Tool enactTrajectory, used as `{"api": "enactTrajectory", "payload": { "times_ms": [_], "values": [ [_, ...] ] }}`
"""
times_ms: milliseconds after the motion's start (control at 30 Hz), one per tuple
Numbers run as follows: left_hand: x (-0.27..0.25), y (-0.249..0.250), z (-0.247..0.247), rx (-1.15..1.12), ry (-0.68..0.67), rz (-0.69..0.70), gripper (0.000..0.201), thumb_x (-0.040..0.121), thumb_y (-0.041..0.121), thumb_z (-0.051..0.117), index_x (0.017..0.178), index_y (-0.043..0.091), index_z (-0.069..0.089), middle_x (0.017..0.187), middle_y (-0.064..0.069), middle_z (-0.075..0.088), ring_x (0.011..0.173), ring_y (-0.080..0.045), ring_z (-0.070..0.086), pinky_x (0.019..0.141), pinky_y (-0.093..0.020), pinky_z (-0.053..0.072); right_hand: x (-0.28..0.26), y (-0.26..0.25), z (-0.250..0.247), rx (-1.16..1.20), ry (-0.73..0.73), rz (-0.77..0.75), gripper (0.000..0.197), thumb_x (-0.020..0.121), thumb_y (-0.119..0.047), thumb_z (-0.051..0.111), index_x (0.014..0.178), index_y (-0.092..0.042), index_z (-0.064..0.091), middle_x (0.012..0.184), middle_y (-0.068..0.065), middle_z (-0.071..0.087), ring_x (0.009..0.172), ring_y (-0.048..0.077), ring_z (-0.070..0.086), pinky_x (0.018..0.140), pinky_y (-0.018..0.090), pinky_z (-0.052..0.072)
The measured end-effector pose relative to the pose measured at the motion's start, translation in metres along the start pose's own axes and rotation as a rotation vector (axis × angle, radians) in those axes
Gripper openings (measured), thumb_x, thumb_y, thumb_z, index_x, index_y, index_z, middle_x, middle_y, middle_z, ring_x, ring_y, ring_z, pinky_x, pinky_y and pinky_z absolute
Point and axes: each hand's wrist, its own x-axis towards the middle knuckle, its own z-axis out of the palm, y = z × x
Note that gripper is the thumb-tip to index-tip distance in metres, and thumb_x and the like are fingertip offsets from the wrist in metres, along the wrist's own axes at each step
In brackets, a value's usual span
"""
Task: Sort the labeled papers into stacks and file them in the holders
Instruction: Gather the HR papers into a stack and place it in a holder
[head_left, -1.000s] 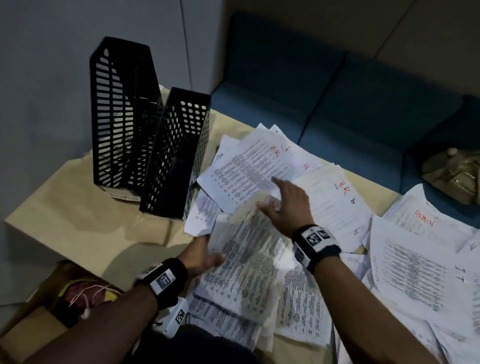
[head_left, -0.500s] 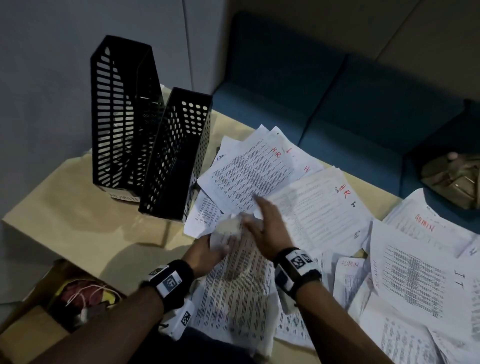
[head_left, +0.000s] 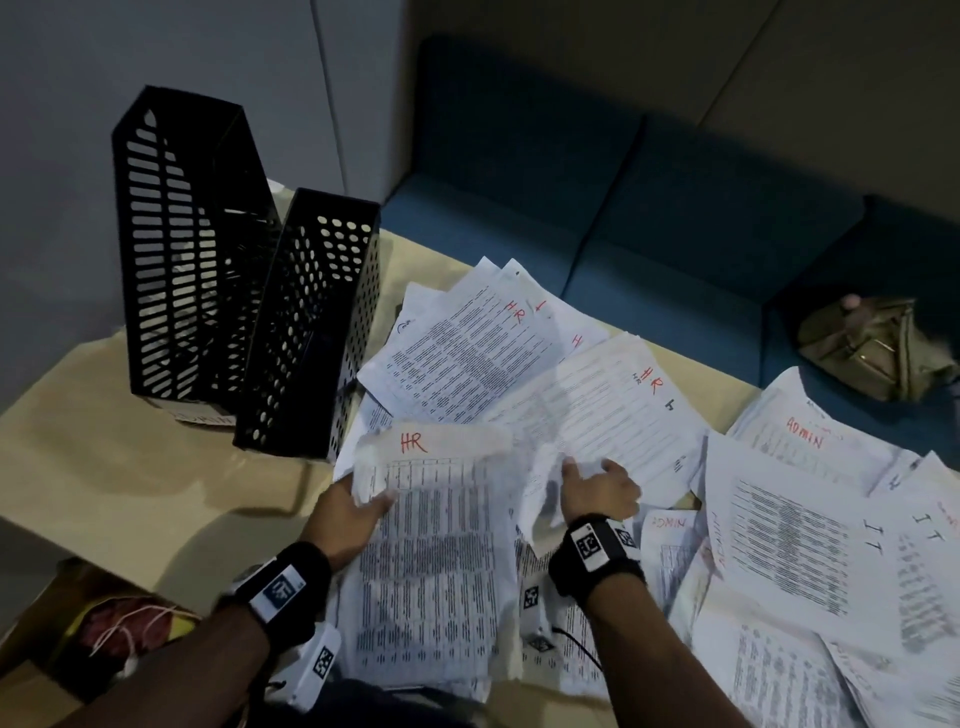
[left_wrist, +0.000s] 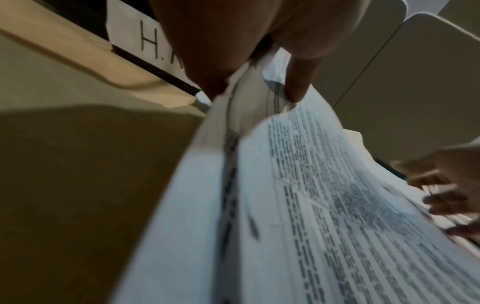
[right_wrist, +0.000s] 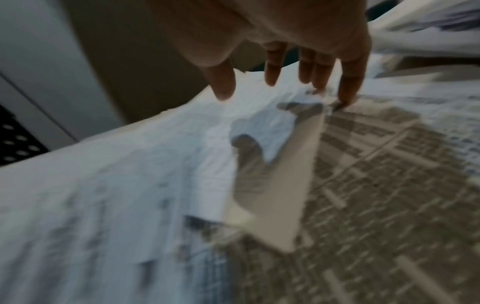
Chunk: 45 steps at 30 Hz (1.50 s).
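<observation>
Both forearms are bare, no sleeves. Each wrist has a chunky black strap (head_left: 291, 582) with a square black-and-white marker tag (head_left: 589, 545), plus white camera blocks (head_left: 319, 662) underneath.

Dim room, grey wall (head_left: 171, 62), blue sofa (head_left: 597, 208), beige table (head_left: 104, 457)

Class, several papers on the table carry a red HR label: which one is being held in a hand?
The HR sheet nearest the person; the left hand grips its left edge.

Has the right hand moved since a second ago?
Yes. The right hand has pulled back toward the person, away from the black holders.
</observation>
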Motion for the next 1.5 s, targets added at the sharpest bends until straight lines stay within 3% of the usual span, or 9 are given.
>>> {"api": "enactTrajectory", "payload": {
  "times_ms": [200, 400, 600, 733, 800, 967, 1133, 1367, 1500],
  "values": [
    [0.005, -0.029, -0.013, 0.029, 0.008, -0.068, 0.037, 0.09, 0.034, 0.063, 0.124, 0.02, 0.058, 0.101, 0.0, 0.072, 0.094, -0.021, 0.067, 0.091, -0.045, 0.052, 0.029, 0.016, -0.006, -0.128, 0.051, 0.141, 0.089, 0.076, -0.03, 0.072, 0.142, -0.004, 0.018, 0.143, 0.019, 0.03, 0.132, 0.036, 0.032, 0.108, 0.046, 0.034],
    [0.003, -0.034, -0.016, -0.041, 0.028, -0.163, 0.034, 0.091, 0.025, 0.063, 0.125, 0.023, 0.058, 0.102, -0.001, 0.071, 0.096, -0.023, 0.066, 0.092, -0.045, 0.05, 0.053, 0.022, -0.019, 0.206, 0.076, 0.229, 0.05, 0.092, -0.018, 0.051, 0.139, -0.006, 0.038, 0.142, 0.015, 0.044, 0.13, 0.035, 0.043, 0.107, 0.039, 0.034],
    [0.01, -0.044, -0.022, -0.003, 0.046, -0.264, 0.032, 0.083, 0.032, 0.072, 0.113, 0.022, 0.066, 0.098, 0.004, 0.074, 0.094, -0.023, 0.068, 0.089, -0.045, 0.054, 0.043, 0.008, -0.015, 0.495, 0.1, -0.129, 0.017, 0.091, -0.022, 0.048, 0.092, -0.011, 0.061, 0.084, 0.017, 0.062, 0.072, 0.031, 0.058, 0.059, 0.024, 0.046],
    [0.01, -0.047, -0.024, 0.044, 0.069, -0.31, 0.026, 0.077, 0.038, 0.077, 0.099, 0.025, 0.07, 0.082, 0.004, 0.074, 0.078, -0.021, 0.069, 0.07, -0.032, 0.055, 0.044, -0.02, -0.004, 0.539, 0.07, -0.137, 0.02, 0.092, -0.027, 0.048, 0.099, -0.012, 0.06, 0.092, 0.012, 0.059, 0.085, 0.027, 0.057, 0.078, 0.04, 0.049],
    [0.008, -0.043, -0.023, 0.055, 0.078, -0.295, 0.024, 0.082, 0.034, 0.074, 0.104, 0.025, 0.068, 0.09, 0.002, 0.073, 0.087, -0.023, 0.067, 0.079, -0.034, 0.054, 0.043, -0.038, 0.002, 0.387, -0.004, -0.17, 0.024, 0.093, -0.026, 0.05, 0.106, -0.012, 0.063, 0.101, 0.013, 0.064, 0.097, 0.031, 0.061, 0.088, 0.04, 0.049],
    [0.005, -0.04, -0.025, -0.02, 0.053, -0.256, 0.032, 0.085, 0.03, 0.071, 0.116, 0.023, 0.064, 0.107, -0.002, 0.07, 0.1, -0.026, 0.064, 0.093, -0.045, 0.052, 0.039, -0.078, 0.028, 0.108, -0.226, -0.122, 0.023, 0.088, -0.018, 0.056, 0.097, -0.001, 0.068, 0.1, 0.018, 0.068, 0.099, 0.032, 0.064, 0.073, 0.028, 0.043],
    [0.004, -0.036, -0.026, -0.022, 0.028, -0.234, 0.036, 0.088, 0.031, 0.068, 0.121, 0.02, 0.062, 0.111, -0.004, 0.069, 0.104, -0.026, 0.063, 0.094, -0.044, 0.051, 0.033, -0.102, 0.044, 0.22, -0.287, 0.021, 0.07, 0.085, -0.02, 0.068, 0.142, 0.0, 0.032, 0.143, 0.02, 0.042, 0.129, 0.034, 0.047, 0.103, 0.035, 0.041],
    [0.007, -0.04, -0.029, -0.004, -0.029, -0.225, 0.052, 0.081, 0.047, 0.068, 0.126, 0.023, 0.058, 0.114, 0.001, 0.069, 0.105, -0.022, 0.063, 0.094, -0.046, 0.051, 0.014, -0.116, 0.032, 0.108, -0.189, -0.403, 0.03, 0.088, -0.022, 0.056, 0.115, -0.01, 0.065, 0.11, 0.01, 0.07, 0.1, 0.03, 0.064, 0.079, 0.029, 0.047],
    [0.006, -0.035, -0.027, -0.064, -0.026, -0.231, 0.039, 0.089, 0.033, 0.066, 0.125, 0.022, 0.057, 0.114, 0.001, 0.068, 0.107, -0.022, 0.062, 0.096, -0.043, 0.049, 0.002, -0.129, -0.015, 0.236, 0.046, -0.594, 0.023, 0.092, -0.025, 0.055, 0.097, -0.004, 0.065, 0.087, 0.009, 0.064, 0.082, 0.026, 0.057, 0.062, 0.023, 0.03]
  ]
}}
